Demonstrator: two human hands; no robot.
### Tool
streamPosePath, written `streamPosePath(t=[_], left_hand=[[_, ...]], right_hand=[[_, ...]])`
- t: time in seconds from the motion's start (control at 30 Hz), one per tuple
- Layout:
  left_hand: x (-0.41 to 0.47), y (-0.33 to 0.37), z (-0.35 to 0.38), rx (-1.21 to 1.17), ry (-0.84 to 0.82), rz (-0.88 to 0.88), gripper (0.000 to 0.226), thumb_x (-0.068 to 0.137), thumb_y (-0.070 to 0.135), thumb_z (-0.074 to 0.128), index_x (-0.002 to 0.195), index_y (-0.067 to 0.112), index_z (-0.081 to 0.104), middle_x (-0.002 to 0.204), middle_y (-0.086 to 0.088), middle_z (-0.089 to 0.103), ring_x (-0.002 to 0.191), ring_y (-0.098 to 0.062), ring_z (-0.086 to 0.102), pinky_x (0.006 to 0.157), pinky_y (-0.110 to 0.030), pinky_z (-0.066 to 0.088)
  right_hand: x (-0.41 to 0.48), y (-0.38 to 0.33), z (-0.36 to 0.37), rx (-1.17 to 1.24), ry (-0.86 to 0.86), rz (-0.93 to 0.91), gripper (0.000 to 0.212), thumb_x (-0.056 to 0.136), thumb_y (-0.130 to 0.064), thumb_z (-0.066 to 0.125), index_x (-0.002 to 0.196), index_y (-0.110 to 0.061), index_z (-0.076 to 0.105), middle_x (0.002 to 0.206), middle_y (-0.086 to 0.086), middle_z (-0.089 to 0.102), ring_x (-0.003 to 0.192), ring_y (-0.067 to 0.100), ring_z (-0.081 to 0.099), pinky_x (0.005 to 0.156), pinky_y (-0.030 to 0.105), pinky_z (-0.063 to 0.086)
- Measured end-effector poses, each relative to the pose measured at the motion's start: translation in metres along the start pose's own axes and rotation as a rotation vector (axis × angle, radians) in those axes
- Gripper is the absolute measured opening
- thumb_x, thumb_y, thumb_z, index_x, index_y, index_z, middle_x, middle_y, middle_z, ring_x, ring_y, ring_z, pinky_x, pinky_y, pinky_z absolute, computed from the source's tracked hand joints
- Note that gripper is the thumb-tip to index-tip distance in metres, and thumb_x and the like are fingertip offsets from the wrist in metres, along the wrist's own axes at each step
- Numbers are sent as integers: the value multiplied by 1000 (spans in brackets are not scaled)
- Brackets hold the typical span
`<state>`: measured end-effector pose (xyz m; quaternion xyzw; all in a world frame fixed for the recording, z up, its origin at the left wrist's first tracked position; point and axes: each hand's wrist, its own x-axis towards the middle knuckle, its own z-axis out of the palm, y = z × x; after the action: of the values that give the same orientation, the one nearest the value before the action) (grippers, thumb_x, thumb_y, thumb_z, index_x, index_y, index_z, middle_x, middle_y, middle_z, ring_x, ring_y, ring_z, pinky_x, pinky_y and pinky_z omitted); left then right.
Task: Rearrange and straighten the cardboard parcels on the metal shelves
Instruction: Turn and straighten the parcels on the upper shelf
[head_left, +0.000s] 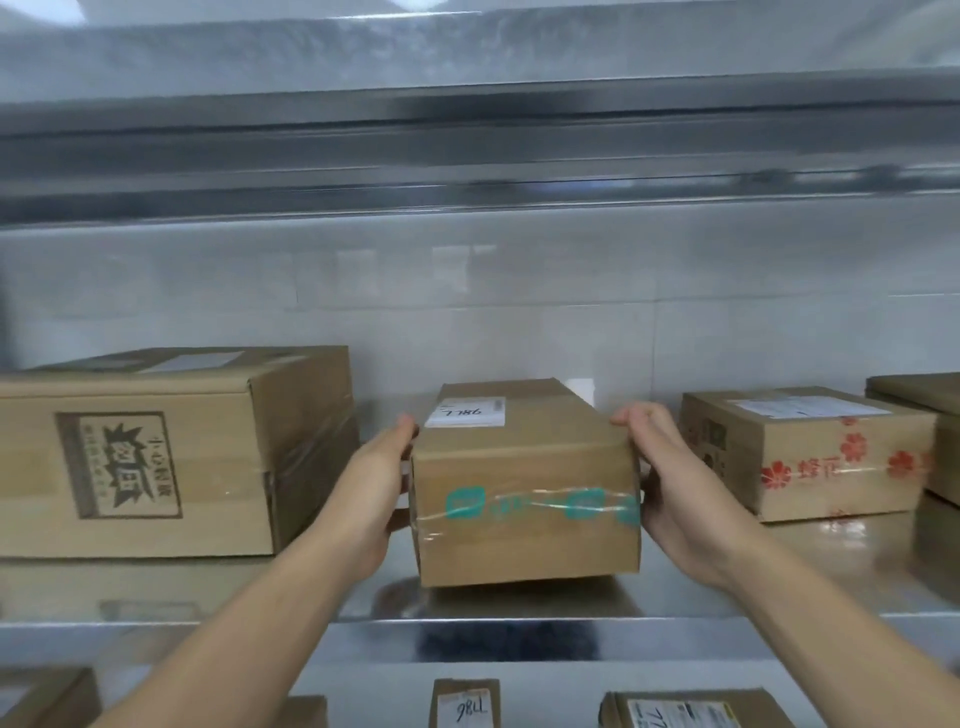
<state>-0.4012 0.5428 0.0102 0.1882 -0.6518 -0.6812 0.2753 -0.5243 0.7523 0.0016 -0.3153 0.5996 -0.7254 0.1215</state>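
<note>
A long cardboard parcel (524, 488) with teal tape and a white label sits end-on at the middle of the metal shelf (519, 618). My left hand (371, 488) grips its left side, thumb at the top edge. On the opposite side my right hand (670, 483) holds the right face, fingers curled over the top corner. A large printed box (156, 457) stands to the left. To the right stands a smaller box with red flower tape (800, 452).
Another box (935, 441) shows at the far right edge. The upper shelf (467, 145) hangs overhead. On the shelf below lie several small parcels (465, 701). A white tiled wall (467, 291) closes the back.
</note>
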Motion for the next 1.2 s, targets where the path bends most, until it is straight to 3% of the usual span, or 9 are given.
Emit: streamPosePath(t=[0.07, 0.13, 0.2, 0.27, 0.37, 0.53, 0.67, 1.1, 1.2], left_hand=[[-1, -5, -2, 24, -34, -22, 43, 108, 48, 36, 107, 25, 73, 77, 7, 77, 85, -16, 68, 82, -36, 49], [-3, -7, -2, 23, -39, -58, 41, 107, 47, 39, 101, 29, 75, 93, 3, 80, 105, -22, 69, 105, -42, 46], [-5, -8, -1, -8, -24, -88, 41, 107, 47, 40, 98, 28, 76, 96, 1, 80, 108, -24, 69, 112, -43, 42], [-5, -10, 1, -44, 13, -114, 42, 105, 49, 43, 97, 27, 77, 98, 0, 80, 111, -25, 68, 115, -44, 39], [-9, -12, 4, -120, 54, -153, 45, 104, 52, 43, 99, 24, 78, 98, -6, 79, 105, -30, 71, 109, -47, 45], [-19, -16, 3, -249, -11, -184, 58, 103, 57, 37, 88, 27, 84, 103, -13, 78, 94, -34, 75, 93, -49, 54], [-22, -20, -2, -265, 27, -155, 54, 101, 61, 38, 105, 28, 80, 104, -13, 78, 91, -33, 76, 84, -46, 55], [-14, -15, -1, -277, 141, -176, 49, 103, 56, 41, 105, 24, 78, 97, -13, 79, 92, -34, 74, 83, -43, 56], [-9, -15, -2, -266, 164, -164, 40, 104, 50, 43, 101, 26, 76, 87, -9, 79, 85, -29, 74, 74, -38, 54]], right_hand=[[-3, 9, 2, 56, 36, 51, 32, 103, -50, 38, 109, -28, 59, 94, -12, 73, 89, 7, 65, 81, 34, 51], [-6, 14, 5, 97, 52, 120, 37, 105, -49, 34, 118, -32, 64, 108, -8, 77, 102, 11, 70, 89, 35, 53], [-8, 16, 11, 133, 69, 205, 43, 106, -50, 35, 121, -28, 68, 109, -2, 79, 106, 16, 72, 95, 35, 52], [-9, 16, 15, 162, 100, 256, 45, 106, -51, 36, 120, -25, 70, 105, 1, 80, 102, 20, 73, 88, 37, 54], [-7, 18, 19, 211, 139, 282, 47, 105, -55, 36, 117, -26, 72, 98, 6, 80, 95, 24, 74, 75, 41, 55], [-9, 22, 26, 255, 184, 308, 50, 103, -63, 34, 116, -34, 72, 98, 8, 80, 98, 30, 74, 83, 49, 58], [-13, 23, 33, 247, 188, 320, 53, 101, -67, 32, 115, -36, 72, 101, 7, 80, 99, 31, 74, 93, 57, 57], [-4, 26, 43, 210, 269, 346, 51, 99, -68, 38, 116, -34, 72, 103, 11, 79, 107, 34, 70, 102, 57, 51], [0, 28, 45, 221, 295, 337, 49, 99, -68, 39, 115, -36, 72, 108, 11, 77, 109, 34, 69, 106, 58, 49]])
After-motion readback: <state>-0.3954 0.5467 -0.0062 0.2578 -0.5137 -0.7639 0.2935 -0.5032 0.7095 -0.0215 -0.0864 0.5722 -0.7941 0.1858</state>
